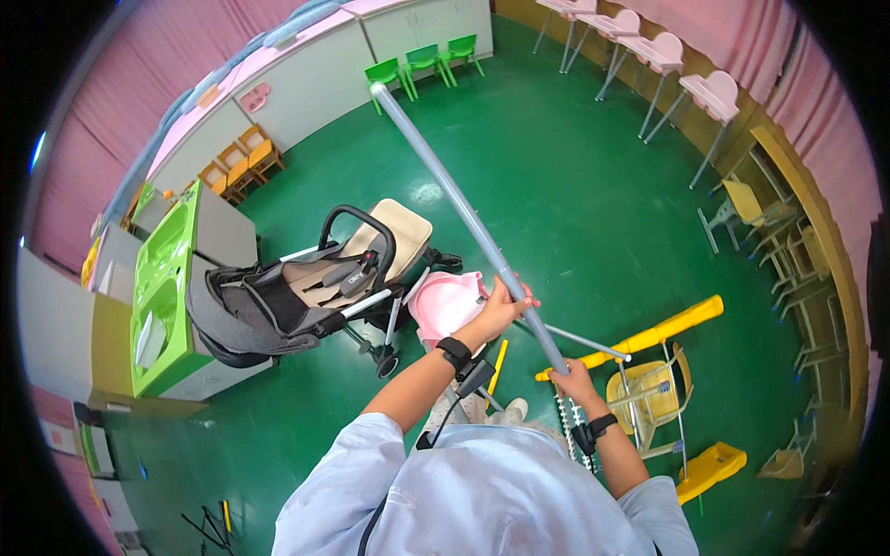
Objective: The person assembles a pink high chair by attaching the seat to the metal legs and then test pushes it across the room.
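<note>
A long grey tube [449, 190] with a pale end slants from in front of my body up toward the far left. My left hand [503, 304] is wrapped around its lower middle. Close to its near end, my right hand [577, 381] grips the same tube. Below my left hand lies a pink high-chair seat [443, 306] on the floor, partly behind my forearm. A thin metal leg [593, 343] sticks out past the tube to the right. Both wrists wear black straps.
A grey stroller [306, 287] stands left of the pink seat. To the right are yellow tubes [663, 332] and a metal-framed chair [640, 394]. Pink high chairs [712, 95] line the far right wall; small green chairs [424, 62] stand by the far cabinets. A green sink unit [165, 296] is at left.
</note>
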The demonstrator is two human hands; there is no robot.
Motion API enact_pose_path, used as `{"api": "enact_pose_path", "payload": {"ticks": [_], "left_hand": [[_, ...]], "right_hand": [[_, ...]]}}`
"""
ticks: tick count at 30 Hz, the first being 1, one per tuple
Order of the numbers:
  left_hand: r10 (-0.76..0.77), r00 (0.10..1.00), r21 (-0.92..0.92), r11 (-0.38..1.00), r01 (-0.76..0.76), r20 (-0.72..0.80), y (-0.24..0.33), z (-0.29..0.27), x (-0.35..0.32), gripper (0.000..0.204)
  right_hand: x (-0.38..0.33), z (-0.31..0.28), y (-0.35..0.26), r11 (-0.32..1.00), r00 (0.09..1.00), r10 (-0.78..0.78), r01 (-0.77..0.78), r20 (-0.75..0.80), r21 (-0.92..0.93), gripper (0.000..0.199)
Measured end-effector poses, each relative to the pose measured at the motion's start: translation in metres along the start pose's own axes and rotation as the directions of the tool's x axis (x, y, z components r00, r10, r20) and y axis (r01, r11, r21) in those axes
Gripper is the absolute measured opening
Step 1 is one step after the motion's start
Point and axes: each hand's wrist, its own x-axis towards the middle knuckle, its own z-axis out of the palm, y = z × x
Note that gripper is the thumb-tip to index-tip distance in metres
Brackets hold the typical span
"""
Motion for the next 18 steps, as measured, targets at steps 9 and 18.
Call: {"api": "enact_pose_path", "payload": {"ticks": [9, 18], "left_hand": [[0.354, 0.922, 0.728, 0.589, -0.350, 0.157, 0.055, 0.020, 0.033, 0.051], [0.333, 0.941, 0.835, 0.531, -0.140, -0.054, -0.011, -0.016, 0.030, 0.034]], "right_hand": [[-0.003, -0.055, -0.030, 0.950, 0.922, -0.308, 0.286, -0.234, -0.124, 0.038], [-0.110, -0.194, -0.012, 0.771, 0.638, 0.030, 0.475, -0.769, 0.424, 0.035]]}}
